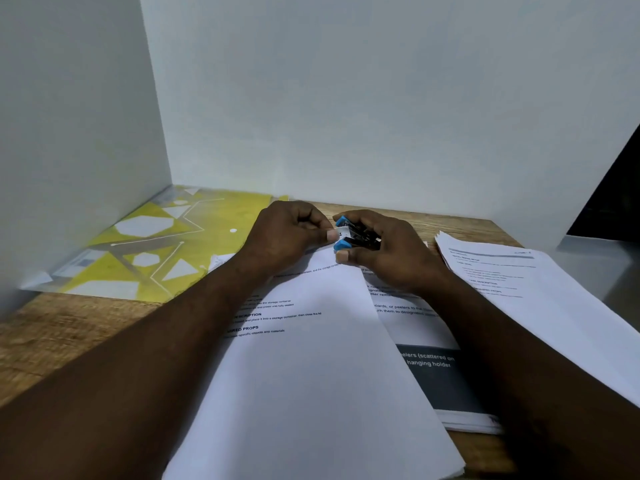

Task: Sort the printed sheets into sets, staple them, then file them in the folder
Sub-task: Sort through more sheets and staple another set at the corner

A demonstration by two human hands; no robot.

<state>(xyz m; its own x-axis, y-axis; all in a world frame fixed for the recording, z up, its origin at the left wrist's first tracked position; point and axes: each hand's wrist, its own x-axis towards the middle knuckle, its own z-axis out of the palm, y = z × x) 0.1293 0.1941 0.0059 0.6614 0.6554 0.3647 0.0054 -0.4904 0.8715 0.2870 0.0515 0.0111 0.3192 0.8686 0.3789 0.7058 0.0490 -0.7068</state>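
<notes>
A small black and blue stapler (349,235) is gripped in my right hand (384,251) at the far top corner of a set of printed sheets (311,375) lying in the middle of the wooden table. My left hand (287,233) has curled fingers and pinches the corner of that set right at the stapler's mouth. A second printed set (426,358) with a dark banner lies under it to the right. A yellow patterned folder (152,244) lies flat at the far left.
Another stack of printed sheets (526,289) lies at the right edge of the table (62,334). White partition walls (346,98) close off the back and left side. A dark gap opens at the far right.
</notes>
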